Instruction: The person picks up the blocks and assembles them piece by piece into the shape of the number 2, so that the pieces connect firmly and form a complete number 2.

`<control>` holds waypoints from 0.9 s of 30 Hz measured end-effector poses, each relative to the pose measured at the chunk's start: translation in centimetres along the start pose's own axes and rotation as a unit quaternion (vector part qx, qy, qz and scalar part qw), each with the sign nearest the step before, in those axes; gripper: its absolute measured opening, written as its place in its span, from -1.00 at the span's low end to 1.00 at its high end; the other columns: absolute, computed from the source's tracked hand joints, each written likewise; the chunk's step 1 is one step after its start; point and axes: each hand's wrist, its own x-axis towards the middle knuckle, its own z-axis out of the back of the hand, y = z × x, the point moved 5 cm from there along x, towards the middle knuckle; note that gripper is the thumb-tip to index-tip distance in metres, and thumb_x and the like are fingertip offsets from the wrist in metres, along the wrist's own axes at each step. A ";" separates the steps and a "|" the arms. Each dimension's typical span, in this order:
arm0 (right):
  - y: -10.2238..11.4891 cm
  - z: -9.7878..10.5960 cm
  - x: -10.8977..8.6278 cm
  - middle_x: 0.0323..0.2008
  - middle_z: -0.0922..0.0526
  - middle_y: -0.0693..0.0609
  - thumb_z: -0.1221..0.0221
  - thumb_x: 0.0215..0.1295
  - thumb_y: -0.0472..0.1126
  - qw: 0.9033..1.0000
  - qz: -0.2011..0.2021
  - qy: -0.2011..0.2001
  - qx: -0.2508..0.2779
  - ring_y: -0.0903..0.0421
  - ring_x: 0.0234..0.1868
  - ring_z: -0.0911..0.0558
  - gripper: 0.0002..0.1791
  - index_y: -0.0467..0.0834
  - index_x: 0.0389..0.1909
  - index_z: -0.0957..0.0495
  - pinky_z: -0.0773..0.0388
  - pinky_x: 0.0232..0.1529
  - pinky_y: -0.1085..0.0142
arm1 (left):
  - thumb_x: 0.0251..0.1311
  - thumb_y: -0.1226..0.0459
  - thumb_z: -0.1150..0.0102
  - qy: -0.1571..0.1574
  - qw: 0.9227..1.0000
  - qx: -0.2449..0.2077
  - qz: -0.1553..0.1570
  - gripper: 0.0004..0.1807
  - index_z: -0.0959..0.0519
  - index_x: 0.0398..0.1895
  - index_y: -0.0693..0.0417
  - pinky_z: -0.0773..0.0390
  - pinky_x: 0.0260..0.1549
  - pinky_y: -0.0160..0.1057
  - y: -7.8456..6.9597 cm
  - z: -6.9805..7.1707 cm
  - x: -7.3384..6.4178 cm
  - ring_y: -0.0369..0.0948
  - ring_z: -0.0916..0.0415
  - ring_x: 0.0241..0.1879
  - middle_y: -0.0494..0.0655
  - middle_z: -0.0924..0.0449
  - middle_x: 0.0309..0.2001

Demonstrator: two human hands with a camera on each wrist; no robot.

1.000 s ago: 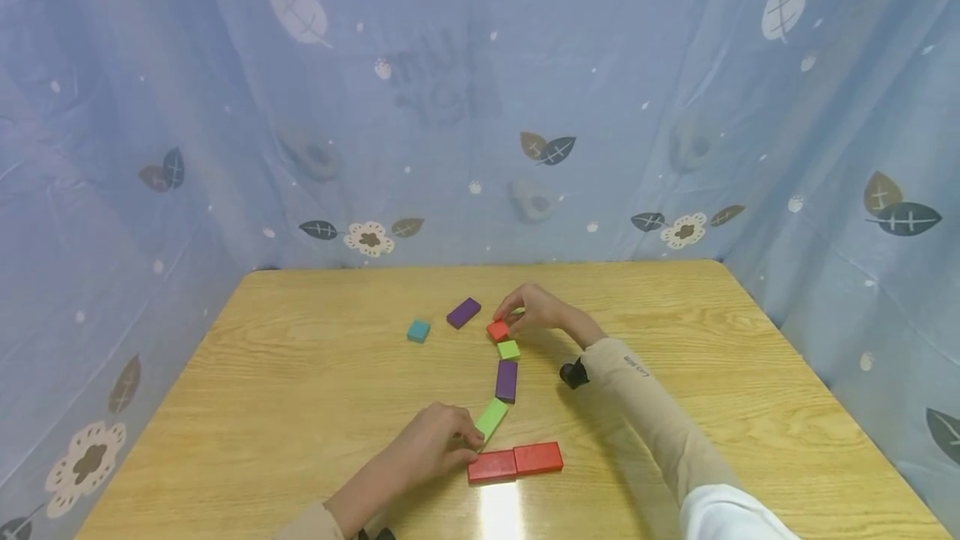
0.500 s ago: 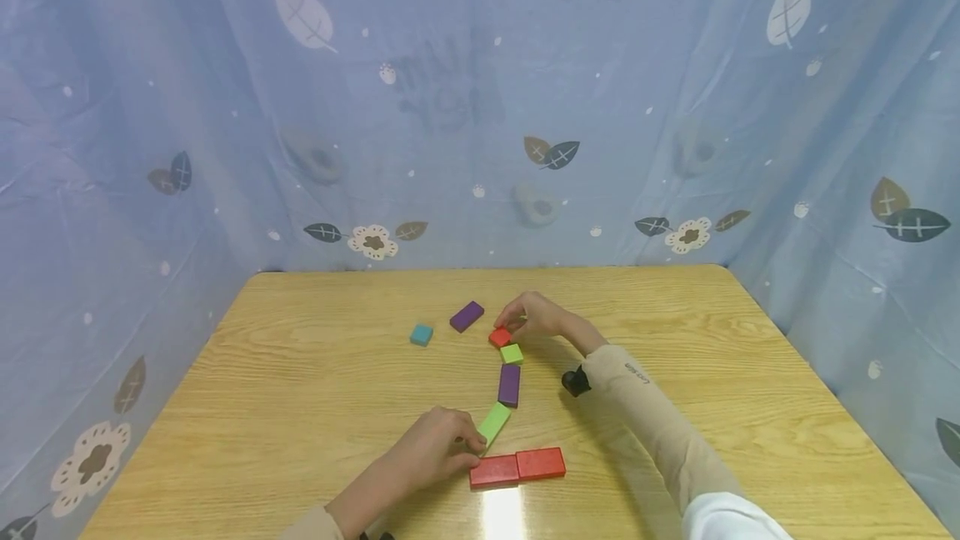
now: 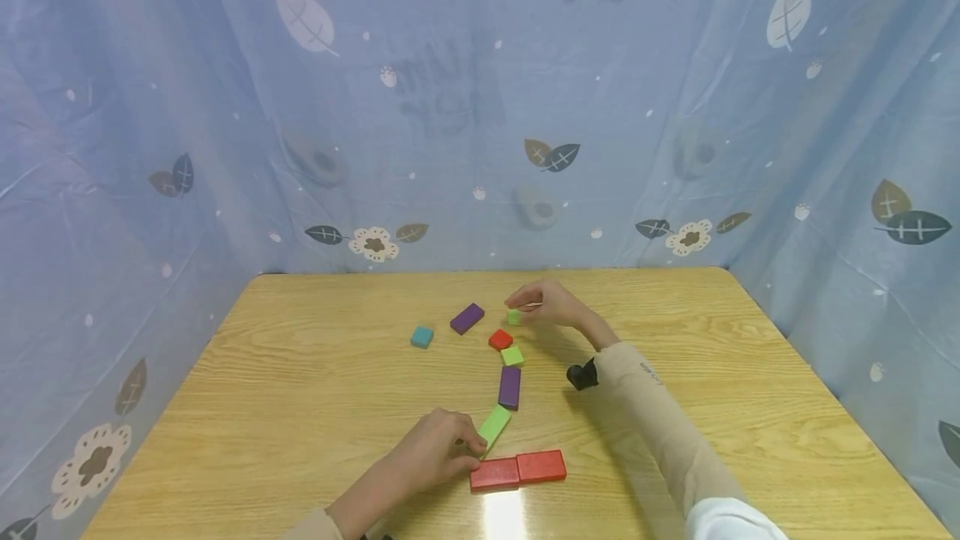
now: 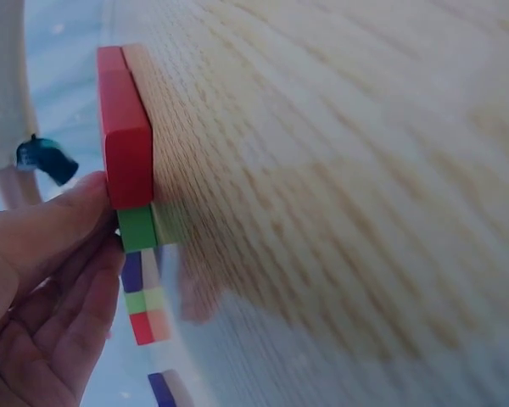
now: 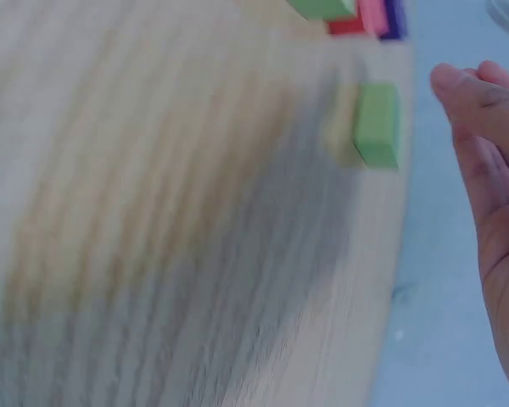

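My left hand [image 3: 435, 447] rests near the front of a curved row of blocks. Its thumb is at the left end of a long red block [image 3: 495, 474], and its index finger is at the near end of a long green block [image 3: 495, 426]. Relaxed fingers [image 4: 81, 314] show beside both blocks in the left wrist view. My right hand [image 3: 553, 304] hovers at the far end over a small green block [image 5: 377, 123]; in the right wrist view its fingertips stand apart from that block, holding nothing. Close by lies a small red block [image 3: 501, 340].
A second red block [image 3: 542, 466] abuts the first. A purple block [image 3: 509, 388] and another small green block [image 3: 512, 357] continue the row. Off to the left lie a purple block [image 3: 467, 318] and a teal block [image 3: 422, 337]. A blue curtain [image 3: 420, 107] surrounds the table [image 3: 285, 373].
My right hand has come away from the small red block and moved slightly back and right to the small green block, which now shows. The left hand stays in place.
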 end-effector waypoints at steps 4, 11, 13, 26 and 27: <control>-0.9 1.0 -0.2 0.12 -0.45 -0.45 -0.24 0.12 -0.56 0.999 -0.012 -0.039 0.036 -0.30 0.18 -0.44 -0.51 -0.56 0.10 -0.40 -0.45 0.17 0.10 | 0.01 0.34 -0.41 -0.001 1.000 0.000 0.001 -0.88 -0.74 -0.33 0.09 -0.55 -0.24 -0.49 0.0 0.1 0.0 -0.39 -0.58 -0.26 -0.24 -0.69 -0.32; -3.1 0.6 0.1 0.12 -0.50 -0.35 -0.31 0.08 -0.48 0.996 -0.064 -0.069 -0.004 -0.24 0.16 -0.48 -0.45 -0.48 0.14 -0.43 -0.47 0.16 0.10 | 0.02 0.32 -0.40 0.005 1.000 -0.011 0.013 -0.87 -0.74 -0.31 0.08 -0.56 -0.21 -0.47 0.2 -0.1 0.0 -0.40 -0.57 -0.25 -0.26 -0.68 -0.31; -3.3 0.3 0.4 0.06 -0.56 -0.32 -0.32 0.09 -0.46 0.995 -0.071 -0.074 -0.015 -0.21 0.07 -0.56 -0.51 -0.45 0.09 -0.48 -0.53 0.10 0.12 | 0.02 0.32 -0.40 0.004 1.000 -0.009 0.013 -0.88 -0.74 -0.32 0.07 -0.56 -0.21 -0.47 0.2 -0.2 0.0 -0.41 -0.57 -0.25 -0.27 -0.68 -0.31; -2.8 1.1 1.0 -0.16 -0.69 -0.20 -0.39 0.06 -0.34 0.983 -0.102 -0.147 -0.049 -0.02 -0.18 -0.65 -0.63 -0.35 -0.08 -0.62 -0.61 -0.10 0.22 | 0.01 0.32 -0.41 -0.005 1.000 0.003 0.003 -0.88 -0.74 -0.33 0.08 -0.55 -0.23 -0.49 0.1 0.0 0.0 -0.41 -0.57 -0.26 -0.26 -0.69 -0.33; -2.8 1.2 1.0 -0.16 -0.69 -0.20 -0.39 0.05 -0.33 0.982 -0.101 -0.153 -0.044 -0.02 -0.18 -0.65 -0.63 -0.35 -0.08 -0.62 -0.61 -0.10 0.23 | 0.01 0.32 -0.41 -0.005 1.000 0.003 0.001 -0.88 -0.74 -0.33 0.08 -0.55 -0.23 -0.49 0.1 0.0 0.0 -0.41 -0.58 -0.26 -0.25 -0.69 -0.32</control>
